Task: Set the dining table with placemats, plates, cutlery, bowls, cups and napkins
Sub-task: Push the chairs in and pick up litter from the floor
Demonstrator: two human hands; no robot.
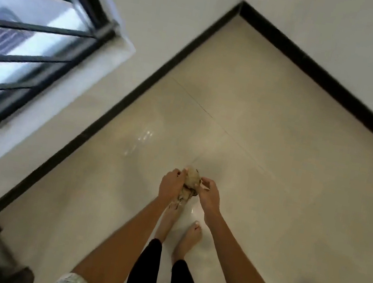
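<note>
Both hands hold a crumpled cloth above the floor.
Left hand (171, 184) and right hand (209, 194) fingers clamp the beige patterned cloth (191, 182) between them, over glossy floor tiles (276, 155); the cloth's type is unclear through blur.

Open floor (273, 170) lies ahead; walls (321, 23) and barred window (28, 25) hem it in.

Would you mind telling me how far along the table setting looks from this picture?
Nothing set shows: no table, plates or cutlery are in view, only tiled floor by a window. In hand: the left hand and right hand grip a bunched beige cloth, possibly a napkin; blur hides details. Seemingly everything is left.
</note>
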